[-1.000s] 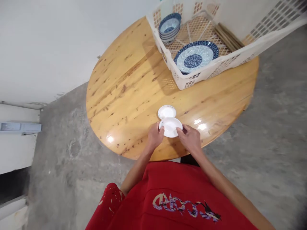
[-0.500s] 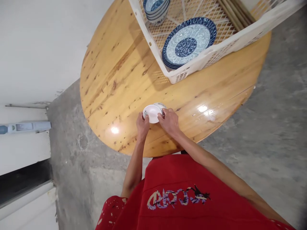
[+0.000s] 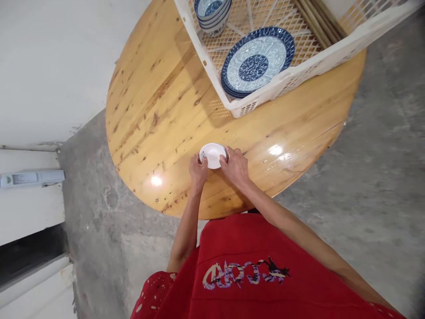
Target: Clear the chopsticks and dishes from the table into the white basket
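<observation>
A small white bowl (image 3: 213, 155) is between my hands, over the near part of the round wooden table (image 3: 149, 133). My left hand (image 3: 198, 171) grips its left rim, thumb on the inside. On the right side my right hand (image 3: 236, 166) holds the rim with thumb and fingers. A darker edge shows at the bowl's right, but I cannot tell whether another dish lies beneath it.
Beyond my hands stands a white plastic crate (image 3: 232, 106) on the table. Inside are a stack of blue-patterned plates (image 3: 254, 66), a stack of bowls (image 3: 212, 20) and several brown sticks (image 3: 320, 22). Grey concrete floor (image 3: 332, 199) surrounds the table.
A second pale rim that showed behind the bowl is now mostly hidden under it; the bowl has shifted slightly over it. Both hands keep their hold, and the view has turned a little.
</observation>
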A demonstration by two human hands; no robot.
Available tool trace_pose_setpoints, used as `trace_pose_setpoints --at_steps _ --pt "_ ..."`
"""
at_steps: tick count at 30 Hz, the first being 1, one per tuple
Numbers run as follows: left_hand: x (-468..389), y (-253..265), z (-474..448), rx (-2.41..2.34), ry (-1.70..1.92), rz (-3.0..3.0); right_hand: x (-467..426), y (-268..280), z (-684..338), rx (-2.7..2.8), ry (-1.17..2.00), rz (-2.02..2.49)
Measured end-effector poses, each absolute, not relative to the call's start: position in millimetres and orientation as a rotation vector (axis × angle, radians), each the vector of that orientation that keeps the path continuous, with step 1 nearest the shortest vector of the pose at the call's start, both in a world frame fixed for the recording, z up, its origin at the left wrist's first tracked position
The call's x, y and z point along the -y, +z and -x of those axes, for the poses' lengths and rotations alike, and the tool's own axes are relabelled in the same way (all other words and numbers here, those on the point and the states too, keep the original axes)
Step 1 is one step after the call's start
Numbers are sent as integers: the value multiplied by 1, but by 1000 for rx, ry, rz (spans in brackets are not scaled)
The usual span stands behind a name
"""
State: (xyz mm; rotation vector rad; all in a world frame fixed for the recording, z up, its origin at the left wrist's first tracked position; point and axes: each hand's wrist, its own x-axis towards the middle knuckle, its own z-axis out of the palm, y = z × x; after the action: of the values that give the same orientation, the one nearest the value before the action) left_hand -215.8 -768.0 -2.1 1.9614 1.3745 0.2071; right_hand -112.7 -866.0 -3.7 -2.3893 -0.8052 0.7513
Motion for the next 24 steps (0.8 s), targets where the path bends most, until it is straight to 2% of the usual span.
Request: trace_pose_setpoints --at_steps 14,24 --pt "771 -8 215 -1376 266 -1920 876 -18 107 903 714 2397" --pt "779 -14 221 -1356 221 -1805 885 -37 119 839 773 2216"
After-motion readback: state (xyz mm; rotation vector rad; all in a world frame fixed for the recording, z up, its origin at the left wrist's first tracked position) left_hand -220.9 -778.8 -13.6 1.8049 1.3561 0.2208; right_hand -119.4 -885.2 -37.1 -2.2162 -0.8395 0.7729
